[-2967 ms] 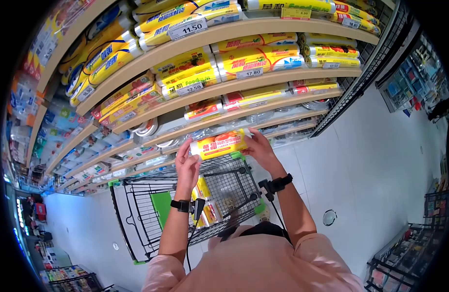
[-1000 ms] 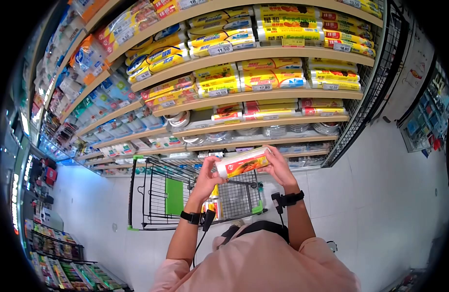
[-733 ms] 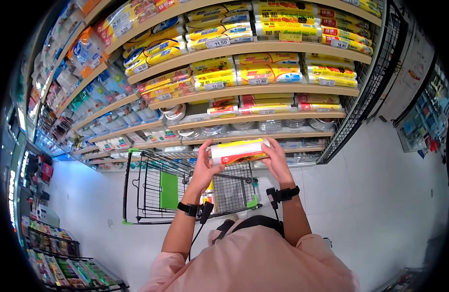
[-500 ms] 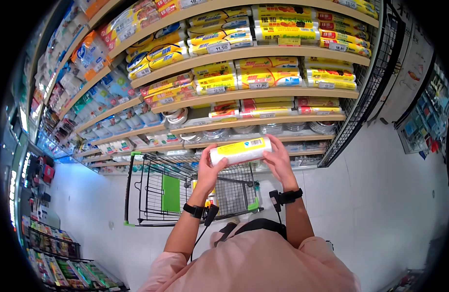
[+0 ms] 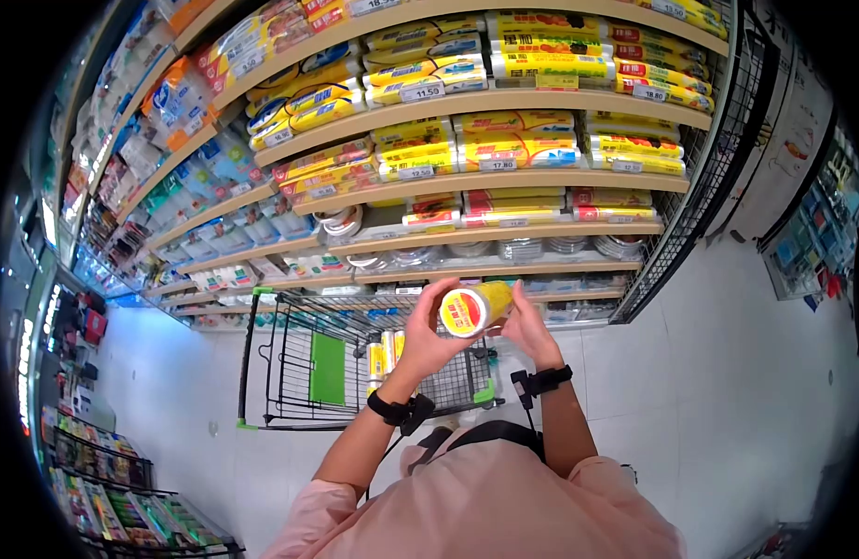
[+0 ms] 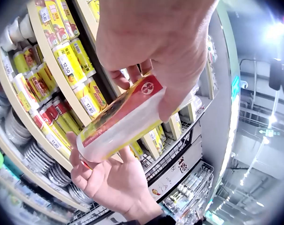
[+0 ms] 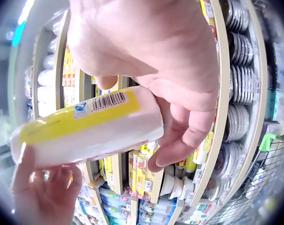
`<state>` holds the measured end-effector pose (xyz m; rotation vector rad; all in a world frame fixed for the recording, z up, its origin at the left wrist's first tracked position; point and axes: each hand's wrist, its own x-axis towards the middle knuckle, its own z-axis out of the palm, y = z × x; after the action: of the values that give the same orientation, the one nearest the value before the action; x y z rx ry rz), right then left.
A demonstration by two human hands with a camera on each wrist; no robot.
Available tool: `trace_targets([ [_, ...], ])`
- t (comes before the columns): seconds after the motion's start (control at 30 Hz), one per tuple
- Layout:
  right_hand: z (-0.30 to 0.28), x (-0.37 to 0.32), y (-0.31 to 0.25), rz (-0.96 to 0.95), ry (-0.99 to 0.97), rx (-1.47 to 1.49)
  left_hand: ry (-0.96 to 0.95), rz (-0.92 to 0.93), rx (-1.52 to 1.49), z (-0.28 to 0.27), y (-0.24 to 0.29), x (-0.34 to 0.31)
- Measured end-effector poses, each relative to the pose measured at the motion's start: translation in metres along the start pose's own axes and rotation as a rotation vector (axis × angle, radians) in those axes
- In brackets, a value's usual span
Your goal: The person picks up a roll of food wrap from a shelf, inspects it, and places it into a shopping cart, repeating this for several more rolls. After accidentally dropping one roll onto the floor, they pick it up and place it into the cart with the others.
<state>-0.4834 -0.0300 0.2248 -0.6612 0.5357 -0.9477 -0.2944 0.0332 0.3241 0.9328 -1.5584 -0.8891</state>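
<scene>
Both hands hold a roll of plastic food bags (image 5: 465,312) in front of the body, above the shopping cart. Its round end with a yellow and red label faces the head camera. My left hand (image 5: 431,328) grips the near end, thumb along its side in the left wrist view. My right hand (image 5: 532,331) holds the other end, its fingers (image 7: 179,136) curled about that end in the right wrist view. The white wrap with a yellow barcode strip (image 7: 109,101) shows there, while a red printed panel (image 6: 132,101) shows in the left wrist view.
The wire shopping cart (image 5: 327,368) with a green panel stands below the hands, holding several similar rolls (image 5: 385,352). Ahead, wooden shelves (image 5: 504,182) carry rows of yellow rolls with price tags. A black mesh rack side (image 5: 686,224) bounds the shelves on the right.
The roll has been turned over between the hands, from printed front to barcode side, and now its end swings round toward the head camera. The left hand has moved right, closer to the right hand.
</scene>
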Motion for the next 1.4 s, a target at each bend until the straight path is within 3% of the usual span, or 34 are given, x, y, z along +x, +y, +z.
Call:
trace_targets([
  [0.07,0.003,0.002,0.005,-0.004,-0.025,0.026,-0.039,0.0,0.046,0.002,0.002,0.002],
  [0.1,0.008,0.0,0.005,0.007,-0.029,0.034,-0.046,0.097,0.239,0.006,-0.002,0.0],
  [0.3,0.013,0.0,0.008,0.018,-0.066,0.06,-0.036,0.153,0.226,0.01,-0.007,-0.003],
  [0.43,0.013,-0.006,0.001,0.012,-0.212,0.146,-0.131,0.09,-0.054,0.001,0.003,-0.005],
  [0.53,0.008,0.003,0.008,-0.04,-0.354,0.257,-0.004,-0.004,-0.105,-0.002,-0.004,-0.002],
  [0.67,0.015,0.015,0.02,-0.121,-0.409,0.276,-0.022,-0.098,0.204,-0.004,-0.034,-0.008],
  [0.73,0.016,0.021,0.028,-0.16,-0.439,0.235,0.049,-0.062,0.231,-0.003,-0.024,-0.007],
  [0.77,0.013,0.021,0.029,-0.085,-0.412,0.263,0.06,-0.076,0.216,-0.005,-0.025,-0.008],
  [0.9,0.028,0.021,0.019,-0.232,-0.412,-0.116,0.097,-0.162,0.096,-0.016,-0.028,-0.011],
  [1.0,0.027,0.022,0.025,-0.166,-0.314,-0.371,0.098,-0.164,-0.029,-0.018,-0.031,-0.012],
  [1.17,0.032,0.018,0.029,-0.053,-0.214,-0.275,0.103,-0.16,-0.098,-0.019,-0.042,-0.015],
  [1.4,0.029,0.013,0.022,-0.083,-0.142,-0.288,0.101,-0.142,-0.105,-0.011,-0.036,-0.016],
])
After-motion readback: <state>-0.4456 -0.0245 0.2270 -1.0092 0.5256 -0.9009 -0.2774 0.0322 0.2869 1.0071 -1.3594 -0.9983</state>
